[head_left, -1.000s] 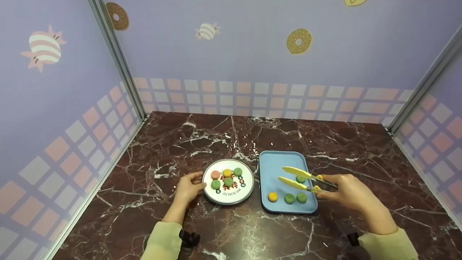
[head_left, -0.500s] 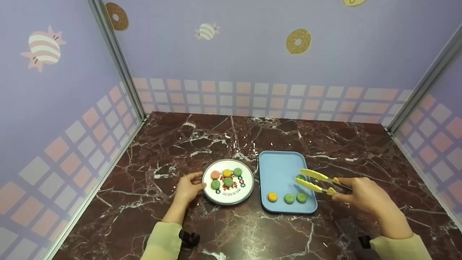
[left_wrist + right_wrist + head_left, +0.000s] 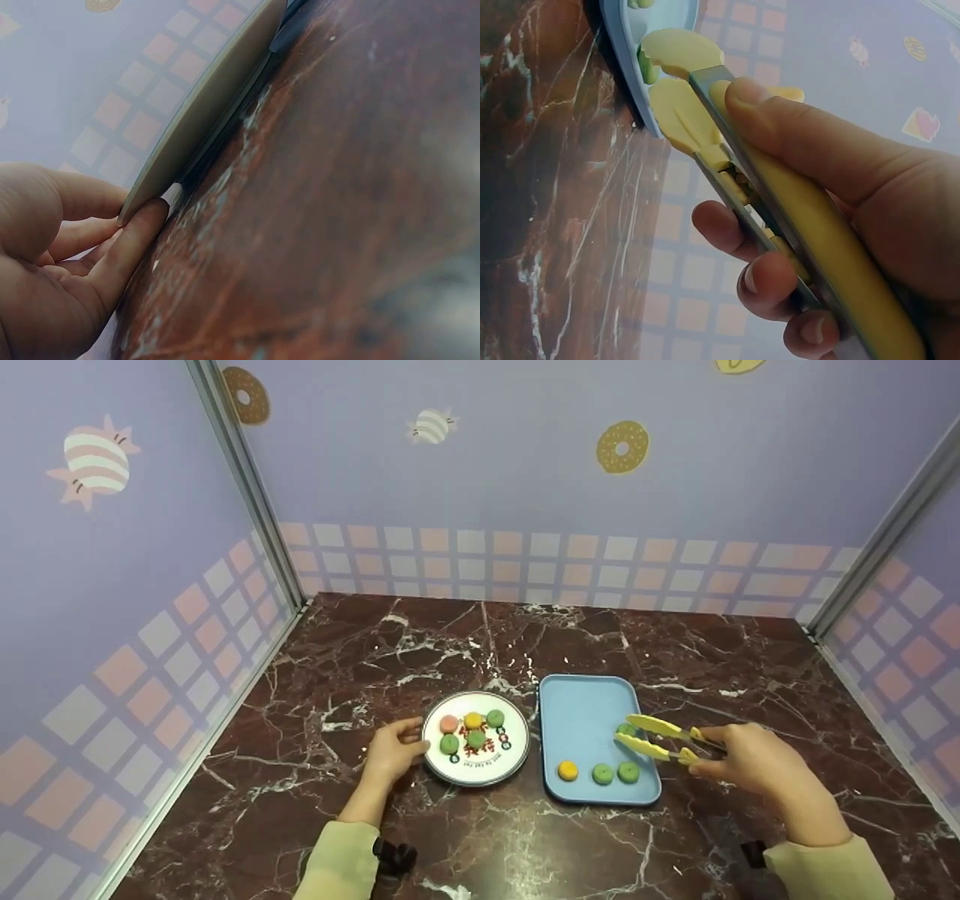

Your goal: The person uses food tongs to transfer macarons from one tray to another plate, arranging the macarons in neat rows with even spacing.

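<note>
My left hand [image 3: 394, 751] pinches the left rim of a round white plate [image 3: 480, 776], thumb and fingers at its edge in the left wrist view. Several small bun-like rounds lie on the plate: a pink one [image 3: 448, 724], a yellow one [image 3: 473, 721] and green ones. My right hand [image 3: 750, 754] grips yellow-tipped tongs [image 3: 651, 748] over the right side of a blue tray [image 3: 581, 705]. Between the spread tong tips sits a green round [image 3: 628, 731], partly hidden. Along the tray's front lie a yellow round [image 3: 568, 770] and two green rounds [image 3: 603, 773].
The plate and tray stand side by side on a dark red marbled table [image 3: 360, 660]. White crumbs are scattered behind them. Patterned lilac panels [image 3: 510, 472] close off the back and both sides, with metal posts [image 3: 262, 502] at the corners.
My right hand has moved the tongs to the right and slightly down, so their tips now straddle the green round at the tray's right side. The left hand and plate stay put.
</note>
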Demonstrator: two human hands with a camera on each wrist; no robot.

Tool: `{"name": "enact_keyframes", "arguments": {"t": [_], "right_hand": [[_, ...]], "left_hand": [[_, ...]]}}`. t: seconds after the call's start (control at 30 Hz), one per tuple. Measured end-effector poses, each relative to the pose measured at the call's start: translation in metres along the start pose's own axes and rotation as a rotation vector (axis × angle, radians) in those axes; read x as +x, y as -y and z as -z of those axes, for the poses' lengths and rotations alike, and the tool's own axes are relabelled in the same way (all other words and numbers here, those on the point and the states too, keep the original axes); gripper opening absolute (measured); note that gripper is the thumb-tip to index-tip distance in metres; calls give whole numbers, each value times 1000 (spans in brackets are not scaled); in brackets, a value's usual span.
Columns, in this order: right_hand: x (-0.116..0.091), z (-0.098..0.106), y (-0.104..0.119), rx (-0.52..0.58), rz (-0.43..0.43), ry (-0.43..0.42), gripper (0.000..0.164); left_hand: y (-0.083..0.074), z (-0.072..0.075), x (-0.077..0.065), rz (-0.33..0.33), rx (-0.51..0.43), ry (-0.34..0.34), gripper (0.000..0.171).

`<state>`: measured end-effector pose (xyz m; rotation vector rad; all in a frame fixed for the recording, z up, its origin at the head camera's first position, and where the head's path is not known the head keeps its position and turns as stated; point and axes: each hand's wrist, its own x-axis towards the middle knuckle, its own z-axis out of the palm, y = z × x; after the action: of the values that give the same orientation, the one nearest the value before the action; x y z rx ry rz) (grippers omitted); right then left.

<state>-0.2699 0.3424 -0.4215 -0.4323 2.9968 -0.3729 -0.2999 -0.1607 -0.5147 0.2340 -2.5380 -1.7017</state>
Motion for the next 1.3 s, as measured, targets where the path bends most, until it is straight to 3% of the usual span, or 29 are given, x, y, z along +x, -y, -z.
{"name": "enact_keyframes", "arguments": {"t": [0.2,0.73,1.13,1.3], "right_hand": [[4,6,7,-12,-9,29,62],[9,7,8,-6,22,29,41],[7,10,12,-29,19,27,59],[6,11,18,-14,28,16,58]], "left_hand": [[0,0,-1,36,-46,14,48],[2,-1,0,36,-71,18,49],[0,-1,0,41,-75,19,49],[0,-1,-1,46,-92,28,49]]}}
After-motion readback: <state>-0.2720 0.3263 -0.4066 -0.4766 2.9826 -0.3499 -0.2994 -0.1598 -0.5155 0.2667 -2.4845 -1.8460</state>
